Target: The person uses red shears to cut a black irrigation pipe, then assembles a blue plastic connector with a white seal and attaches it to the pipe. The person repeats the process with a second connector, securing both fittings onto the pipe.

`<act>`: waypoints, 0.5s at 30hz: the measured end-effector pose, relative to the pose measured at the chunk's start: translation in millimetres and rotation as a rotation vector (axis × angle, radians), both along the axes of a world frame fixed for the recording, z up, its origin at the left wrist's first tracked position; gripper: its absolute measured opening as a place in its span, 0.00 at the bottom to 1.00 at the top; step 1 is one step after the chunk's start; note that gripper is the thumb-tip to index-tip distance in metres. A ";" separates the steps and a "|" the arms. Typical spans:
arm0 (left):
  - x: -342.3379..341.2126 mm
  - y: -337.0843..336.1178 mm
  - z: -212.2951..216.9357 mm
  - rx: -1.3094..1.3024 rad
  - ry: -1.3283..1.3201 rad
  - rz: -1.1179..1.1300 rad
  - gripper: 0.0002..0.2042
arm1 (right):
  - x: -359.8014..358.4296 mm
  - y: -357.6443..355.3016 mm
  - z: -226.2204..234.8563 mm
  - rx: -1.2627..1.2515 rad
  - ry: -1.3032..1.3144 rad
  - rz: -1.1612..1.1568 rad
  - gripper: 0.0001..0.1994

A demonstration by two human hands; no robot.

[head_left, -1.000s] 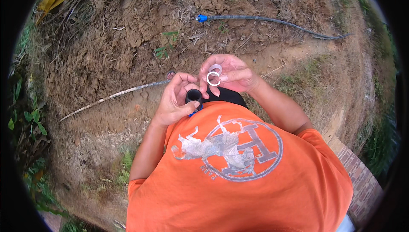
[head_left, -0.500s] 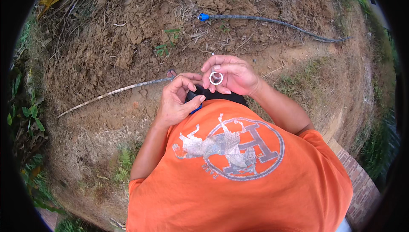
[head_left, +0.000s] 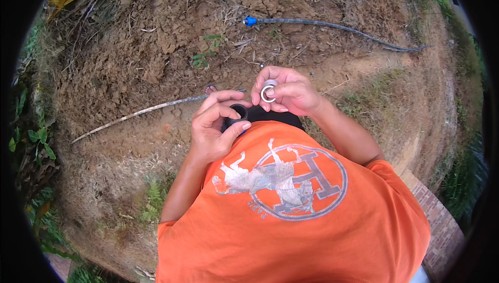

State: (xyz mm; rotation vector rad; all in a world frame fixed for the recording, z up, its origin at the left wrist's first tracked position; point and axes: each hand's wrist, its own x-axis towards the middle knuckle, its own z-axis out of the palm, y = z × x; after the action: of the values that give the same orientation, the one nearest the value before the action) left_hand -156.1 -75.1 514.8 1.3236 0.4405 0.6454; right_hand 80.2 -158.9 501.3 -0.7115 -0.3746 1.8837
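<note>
My left hand (head_left: 212,132) is closed around a short black pipe fitting (head_left: 246,114), its round open mouth turned upward. A bit of blue shows at the fitting's lower side, mostly covered by the fingers and thumb. Just to the right, my right hand (head_left: 297,95) pinches a white ring (head_left: 264,99) between thumb and fingers. Its thumb tip lies across the ring's opening, and a pale part of the ring shows above it. Ring and fitting are close together but apart.
On the soil ahead lies a dark pipe (head_left: 332,24) with a blue nut (head_left: 250,21) on its left end. Another pipe (head_left: 140,112) runs leftward from near my hands, by a foot (head_left: 210,89). Brick paving (head_left: 436,220) is at the lower right.
My right hand has turned the white ring and brought its thumb over the opening. The black fitting in my left hand has tipped so its mouth shows more.
</note>
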 end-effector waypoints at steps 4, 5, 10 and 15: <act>-5.8 -0.9 5.3 -0.068 -0.073 0.003 0.13 | -8.7 2.0 16.1 0.043 -0.119 -0.035 0.12; -5.6 -0.2 5.4 -0.079 -0.099 0.006 0.14 | -10.4 3.5 21.0 0.051 -0.144 -0.044 0.12; -6.5 -6.3 9.3 -0.306 -0.155 0.042 0.18 | -18.7 4.3 46.0 0.081 -0.209 -0.099 0.10; -9.2 -4.2 -8.3 -0.285 -0.135 -0.007 0.24 | -18.6 5.7 52.2 -0.028 -0.156 -0.094 0.08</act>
State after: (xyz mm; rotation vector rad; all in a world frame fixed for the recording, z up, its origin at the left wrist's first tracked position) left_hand -165.3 -79.3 506.4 1.0054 0.4009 0.6367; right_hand 61.6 -153.2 553.5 -0.8830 -0.4072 1.7527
